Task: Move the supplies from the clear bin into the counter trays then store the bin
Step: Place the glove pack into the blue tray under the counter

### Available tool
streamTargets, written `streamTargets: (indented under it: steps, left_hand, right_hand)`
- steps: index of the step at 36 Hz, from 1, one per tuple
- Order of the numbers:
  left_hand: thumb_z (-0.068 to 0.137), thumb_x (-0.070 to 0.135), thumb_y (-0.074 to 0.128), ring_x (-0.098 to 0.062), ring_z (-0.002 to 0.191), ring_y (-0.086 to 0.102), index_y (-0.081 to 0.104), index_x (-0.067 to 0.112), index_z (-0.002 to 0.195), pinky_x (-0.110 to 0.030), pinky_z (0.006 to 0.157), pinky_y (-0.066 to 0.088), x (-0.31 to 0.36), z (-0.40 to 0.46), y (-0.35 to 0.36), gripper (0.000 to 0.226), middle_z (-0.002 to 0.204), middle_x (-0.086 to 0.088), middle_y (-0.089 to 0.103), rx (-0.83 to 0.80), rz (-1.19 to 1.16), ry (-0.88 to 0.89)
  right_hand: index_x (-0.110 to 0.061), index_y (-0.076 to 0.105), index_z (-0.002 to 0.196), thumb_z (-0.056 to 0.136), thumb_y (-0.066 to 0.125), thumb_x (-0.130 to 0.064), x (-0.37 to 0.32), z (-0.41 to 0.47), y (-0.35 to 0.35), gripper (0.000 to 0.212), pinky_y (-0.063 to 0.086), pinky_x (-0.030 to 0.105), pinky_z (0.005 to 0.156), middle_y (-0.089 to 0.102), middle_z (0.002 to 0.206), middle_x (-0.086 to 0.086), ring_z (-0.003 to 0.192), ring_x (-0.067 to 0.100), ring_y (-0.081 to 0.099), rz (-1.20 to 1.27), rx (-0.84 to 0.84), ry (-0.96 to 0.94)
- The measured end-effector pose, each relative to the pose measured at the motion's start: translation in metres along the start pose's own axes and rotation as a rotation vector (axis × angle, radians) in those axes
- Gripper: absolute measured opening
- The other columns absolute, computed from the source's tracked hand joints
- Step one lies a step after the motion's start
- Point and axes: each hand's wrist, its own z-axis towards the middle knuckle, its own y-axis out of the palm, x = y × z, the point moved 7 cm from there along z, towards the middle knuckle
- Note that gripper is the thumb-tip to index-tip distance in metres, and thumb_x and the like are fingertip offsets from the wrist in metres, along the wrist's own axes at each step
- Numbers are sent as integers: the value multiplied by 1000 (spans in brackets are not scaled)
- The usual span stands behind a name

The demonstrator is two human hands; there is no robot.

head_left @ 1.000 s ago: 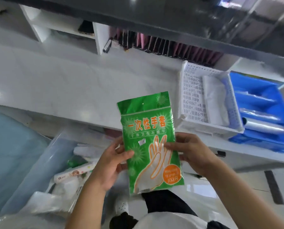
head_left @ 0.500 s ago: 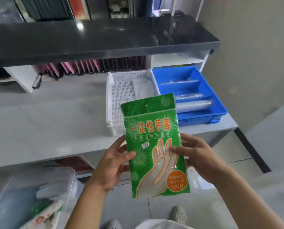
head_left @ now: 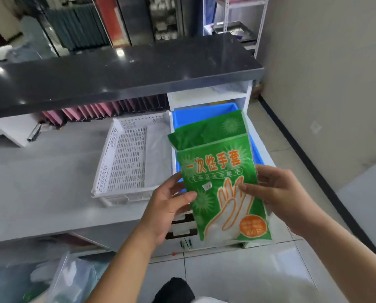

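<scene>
- The clear bin (head_left: 68,278) sits low at your far left, below the counter (head_left: 40,193), with pale supplies inside; no label there is readable.
- The white perforated tray (head_left: 125,162) rests on the counter, left of the green packet.
- Your left hand (head_left: 167,206) pinches the green packet (head_left: 217,182) by its left edge, thumb across the front.
- The packet reads "一次性手套" in orange, with a glove outline; an orange circle shows "100".
- Your right hand (head_left: 276,193) grips its right edge.
- The blue tray (head_left: 204,112) lies directly behind the packet.
</scene>
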Motion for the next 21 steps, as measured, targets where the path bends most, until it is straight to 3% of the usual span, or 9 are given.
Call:
streamTargets:
  steps: [5, 7, 9, 10, 12, 14, 16, 17, 21]
  left_hand:
    - [78, 1, 75, -19, 104, 70, 63, 20, 127, -37, 91, 55, 16, 55, -19, 54, 119, -5, 70, 43, -59, -27]
    - [82, 2, 73, -10, 97, 70, 66, 24, 118, -26, 84, 57, 23, 83, -43, 43, 115, -1, 70, 171, 48, 4]
    - [86, 2, 71, -11, 92, 67, 66, 27, 112, -20, 75, 54, 25, 111, -66, 37, 113, -2, 68, 283, 198, 15]
    - [85, 2, 72, -12, 93, 66, 64, 28, 112, -23, 75, 53, 22, 124, -76, 38, 114, -3, 66, 319, 255, -2]
    - [84, 6, 74, -17, 99, 64, 62, 30, 119, -32, 84, 52, 12, 148, -87, 44, 118, -1, 61, 337, 340, -77]
    - [83, 9, 74, -10, 97, 66, 66, 43, 111, -39, 89, 54, 5, 166, -87, 45, 108, 9, 63, 292, 394, -115]
    - [80, 8, 72, 7, 80, 66, 67, 57, 85, -36, 79, 57, 3, 178, -84, 50, 90, 28, 62, 240, 483, -111]
    - [78, 8, 71, 6, 79, 67, 66, 58, 85, -36, 79, 58, 1, 181, -84, 51, 87, 29, 64, 234, 526, -112]
    - [75, 13, 65, -13, 94, 69, 61, 38, 122, -41, 83, 58, -6, 188, -90, 54, 110, 17, 70, 268, 631, -118]
  right_hand:
    - [-19, 78, 94, 84, 70, 4, -41, 47, -8, 27, 62, 43, 76, 79, 92, 5, 86, 29, 75, -260, 17, -176]
    - [-27, 77, 92, 84, 72, 0, -56, 67, -11, 28, 60, 47, 80, 79, 89, -5, 85, 21, 75, -479, 58, -225]
    - [-44, 74, 88, 84, 73, -10, -69, 86, -15, 35, 58, 40, 77, 76, 84, -14, 80, 13, 72, -711, 118, -241]
    - [-50, 72, 90, 84, 74, -15, -76, 94, -17, 36, 57, 37, 74, 75, 81, -14, 76, 15, 70, -837, 153, -242]
    - [-44, 73, 102, 85, 72, -22, -88, 112, -17, 28, 54, 37, 69, 70, 73, -8, 70, 27, 62, -1105, 212, -258]
    - [-40, 72, 110, 87, 68, -23, -99, 130, -14, 30, 51, 36, 65, 72, 79, 1, 73, 33, 62, -1316, 242, -289]
    - [-41, 70, 116, 89, 62, -19, -104, 153, -14, 35, 46, 34, 63, 75, 95, 0, 86, 33, 66, -1462, 223, -316]
    - [-40, 68, 119, 89, 60, -18, -105, 165, -14, 38, 42, 32, 61, 74, 101, -2, 91, 32, 66, -1527, 207, -331]
    - [-33, 68, 121, 87, 58, -12, -102, 212, -15, 41, 38, 32, 59, 73, 103, 1, 95, 32, 67, -1645, 215, -442]
